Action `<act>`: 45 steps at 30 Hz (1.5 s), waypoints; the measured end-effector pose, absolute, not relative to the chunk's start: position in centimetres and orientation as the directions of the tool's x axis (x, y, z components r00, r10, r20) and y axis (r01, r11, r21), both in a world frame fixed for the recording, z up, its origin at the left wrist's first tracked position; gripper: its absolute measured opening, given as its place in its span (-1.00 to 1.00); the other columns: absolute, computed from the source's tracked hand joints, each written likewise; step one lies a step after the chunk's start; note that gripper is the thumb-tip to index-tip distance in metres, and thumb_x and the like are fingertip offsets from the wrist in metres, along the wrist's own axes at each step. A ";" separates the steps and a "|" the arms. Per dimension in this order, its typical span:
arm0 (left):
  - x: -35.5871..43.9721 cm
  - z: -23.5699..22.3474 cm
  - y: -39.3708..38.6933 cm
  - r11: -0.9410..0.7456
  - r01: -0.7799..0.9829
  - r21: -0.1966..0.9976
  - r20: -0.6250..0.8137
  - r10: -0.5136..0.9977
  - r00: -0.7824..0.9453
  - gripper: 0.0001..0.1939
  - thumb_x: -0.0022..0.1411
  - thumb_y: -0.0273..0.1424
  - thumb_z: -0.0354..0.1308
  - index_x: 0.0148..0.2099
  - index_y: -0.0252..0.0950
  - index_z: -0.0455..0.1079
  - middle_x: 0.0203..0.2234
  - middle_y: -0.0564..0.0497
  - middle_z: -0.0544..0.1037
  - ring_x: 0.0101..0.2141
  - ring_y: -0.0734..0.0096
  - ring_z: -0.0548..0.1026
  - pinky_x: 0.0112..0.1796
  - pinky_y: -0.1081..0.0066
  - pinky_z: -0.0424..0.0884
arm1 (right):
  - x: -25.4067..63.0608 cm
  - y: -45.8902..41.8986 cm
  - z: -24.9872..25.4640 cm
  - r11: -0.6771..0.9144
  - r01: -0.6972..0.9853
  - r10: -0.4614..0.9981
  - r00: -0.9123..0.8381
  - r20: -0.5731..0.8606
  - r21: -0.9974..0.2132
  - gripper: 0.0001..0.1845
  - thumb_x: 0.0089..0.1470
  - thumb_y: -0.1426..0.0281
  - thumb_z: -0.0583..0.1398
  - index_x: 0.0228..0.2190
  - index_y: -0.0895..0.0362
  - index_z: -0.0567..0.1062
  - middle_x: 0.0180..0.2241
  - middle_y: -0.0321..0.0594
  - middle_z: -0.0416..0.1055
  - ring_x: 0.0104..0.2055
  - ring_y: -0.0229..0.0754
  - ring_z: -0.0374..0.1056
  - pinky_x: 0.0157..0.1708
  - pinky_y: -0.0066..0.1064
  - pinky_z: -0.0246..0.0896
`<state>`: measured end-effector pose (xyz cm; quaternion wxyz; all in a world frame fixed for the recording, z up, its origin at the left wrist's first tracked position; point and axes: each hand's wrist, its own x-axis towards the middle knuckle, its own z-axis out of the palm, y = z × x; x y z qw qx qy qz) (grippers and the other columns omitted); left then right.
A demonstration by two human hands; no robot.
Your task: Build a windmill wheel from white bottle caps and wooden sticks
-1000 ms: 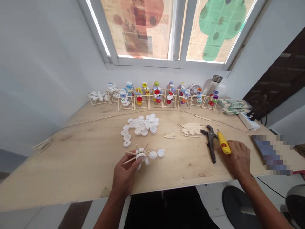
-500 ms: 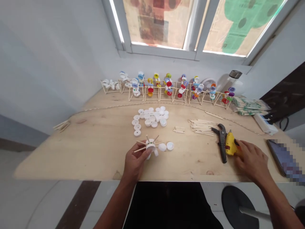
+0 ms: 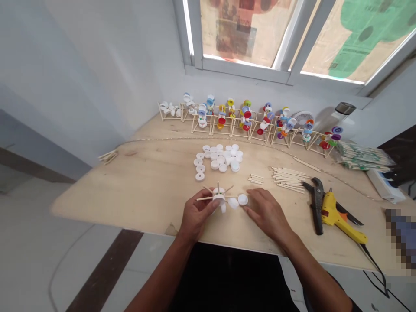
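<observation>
The left hand (image 3: 196, 215) has its grip clamped on a white plastic bottle cap (image 3: 219, 199) spiked with thin wooden sticks, holding them clear of the pale plywood table (image 3: 136, 190), while the right hand's (image 3: 266, 212) grip lies apart, just beside two loose white plastic caps (image 3: 242, 199).

Matt white plastic is seen on the bottle caps (image 3: 218, 159), smooth pale wood on the craft sticks (image 3: 287, 180), and rough-grained unfinished plywood on the tabletop (image 3: 130, 186). Glossy yellow plastic is shown on the glue gun (image 3: 338, 223), dark metal on the pliers (image 3: 317, 203).
</observation>
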<state>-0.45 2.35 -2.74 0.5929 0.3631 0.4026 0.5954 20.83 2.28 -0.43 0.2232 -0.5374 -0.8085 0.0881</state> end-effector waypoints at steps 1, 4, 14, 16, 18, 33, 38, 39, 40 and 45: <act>-0.5 -2.8 2.4 0.024 -0.408 0.913 -0.039 0.999 -0.029 -0.74 -0.09 -0.36 0.38 -0.29 -0.30 0.49 -0.32 0.01 0.56 -0.32 0.44 0.46 -0.27 0.50 0.35 | 20.4 2.6 -0.5 0.409 0.834 0.909 -0.336 0.247 -0.371 -0.61 0.06 0.33 0.18 -0.04 0.09 0.37 -0.14 -0.07 0.41 -0.06 0.03 0.30 -0.14 -0.10 0.28; -0.6 -2.9 2.4 0.035 -0.408 0.913 -0.043 0.999 -0.010 -0.73 -0.07 -0.37 0.37 -0.26 -0.28 0.49 -0.32 0.03 0.56 -0.31 0.44 0.47 -0.24 0.49 0.35 | 19.9 3.1 -0.6 0.394 0.845 0.918 -0.341 0.205 -0.362 -0.74 0.06 0.36 0.18 -0.16 0.10 0.44 -0.24 -0.08 0.42 -0.15 0.02 0.31 -0.18 -0.09 0.27; -0.8 -3.0 2.4 0.071 -0.364 0.929 -0.080 0.997 -0.010 -0.75 -0.11 -0.36 0.38 -0.32 -0.30 0.49 -0.18 -0.04 0.54 -0.22 0.31 0.49 -0.18 0.42 0.37 | 21.2 2.3 2.1 0.314 0.605 0.947 -0.251 0.199 -0.731 -0.70 0.11 0.27 0.14 -0.11 0.05 0.44 -0.13 -0.18 0.46 -0.22 -0.16 0.36 -0.18 -0.24 0.30; -0.7 -3.0 2.4 0.070 -0.355 0.932 -0.081 0.997 -0.016 -0.73 -0.11 -0.34 0.38 -0.31 -0.30 0.49 -0.18 -0.06 0.54 -0.22 0.29 0.49 -0.18 0.40 0.37 | 20.8 2.0 2.8 0.333 0.574 0.940 -0.269 0.211 -0.748 -0.69 0.11 0.28 0.14 -0.09 0.04 0.44 -0.14 -0.18 0.45 -0.20 -0.15 0.35 -0.15 -0.23 0.28; -0.7 -2.9 2.4 0.071 -0.345 0.936 -0.083 0.996 -0.021 -0.71 -0.12 -0.33 0.38 -0.30 -0.32 0.49 -0.19 -0.08 0.55 -0.22 0.26 0.50 -0.18 0.37 0.38 | 20.2 1.8 3.1 0.368 0.562 0.926 -0.294 0.237 -0.740 -0.69 0.11 0.30 0.15 -0.08 0.03 0.43 -0.15 -0.17 0.45 -0.15 -0.13 0.34 -0.10 -0.20 0.26; -0.6 -2.7 2.3 0.065 -0.316 0.947 -0.075 0.997 -0.021 -0.71 -0.12 -0.33 0.38 -0.29 -0.32 0.49 -0.31 -0.06 0.57 -0.28 0.27 0.51 -0.23 0.37 0.41 | 18.6 1.8 2.7 0.510 0.664 0.860 -0.381 0.340 -0.547 -0.66 0.11 0.34 0.14 -0.04 0.03 0.39 -0.16 -0.13 0.44 -0.09 -0.02 0.30 -0.10 -0.07 0.20; -0.6 -2.5 2.3 0.056 -0.307 0.950 -0.062 0.998 -0.009 -0.72 -0.13 -0.34 0.38 -0.30 -0.31 0.49 -0.27 -0.06 0.55 -0.22 0.22 0.50 -0.20 0.37 0.40 | 18.8 2.1 2.8 0.474 0.642 0.879 -0.376 0.292 -0.602 -0.68 0.10 0.34 0.15 -0.07 0.04 0.40 -0.16 -0.14 0.43 -0.08 -0.04 0.30 -0.07 -0.11 0.20; -0.6 -2.4 2.3 0.058 -0.309 0.949 -0.062 0.998 -0.001 -0.72 -0.13 -0.34 0.39 -0.30 -0.31 0.49 -0.27 -0.06 0.55 -0.22 0.23 0.50 -0.20 0.37 0.40 | 18.9 2.2 2.9 0.465 0.635 0.884 -0.378 0.277 -0.617 -0.69 0.10 0.34 0.15 -0.08 0.05 0.40 -0.17 -0.15 0.43 -0.09 -0.06 0.30 -0.06 -0.12 0.20; -0.6 -2.4 2.3 0.060 -0.310 0.949 -0.061 0.998 0.007 -0.71 -0.13 -0.35 0.39 -0.30 -0.30 0.49 -0.27 -0.06 0.55 -0.22 0.23 0.50 -0.20 0.37 0.40 | 18.9 2.3 2.9 0.455 0.629 0.887 -0.381 0.261 -0.630 -0.70 0.10 0.35 0.15 -0.08 0.06 0.40 -0.18 -0.15 0.43 -0.10 -0.07 0.31 -0.06 -0.13 0.19; -0.7 -2.4 2.3 0.069 -0.320 0.945 -0.063 0.998 0.029 -0.72 -0.10 -0.35 0.37 -0.28 -0.30 0.49 -0.27 -0.04 0.55 -0.25 0.27 0.49 -0.22 0.39 0.39 | 19.0 2.6 3.0 0.428 0.597 0.894 -0.388 0.224 -0.679 -0.72 0.10 0.35 0.15 -0.11 0.07 0.43 -0.23 -0.18 0.43 -0.13 -0.10 0.30 -0.08 -0.17 0.21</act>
